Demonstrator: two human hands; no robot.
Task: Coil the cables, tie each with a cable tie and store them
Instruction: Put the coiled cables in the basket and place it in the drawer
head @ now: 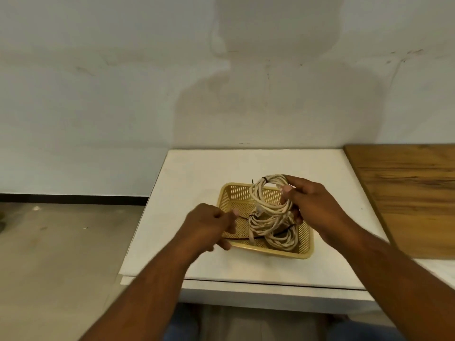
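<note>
A tan perforated plastic basket (235,193) sits on the white table. My right hand (312,205) grips a coiled cream cable (262,193), bound by a black cable tie at its top, and holds it tilted over the basket's far right side. Two more coiled cream cables (273,230) with black ties lie inside the basket. My left hand (209,223) is at the basket's front left rim, fingers curled around the edge; the grip is partly hidden by the back of the hand.
The white table (197,173) stands against a pale wall. A wooden board (406,193) adjoins it on the right. Bare concrete floor (61,242) lies to the left, below the table edge.
</note>
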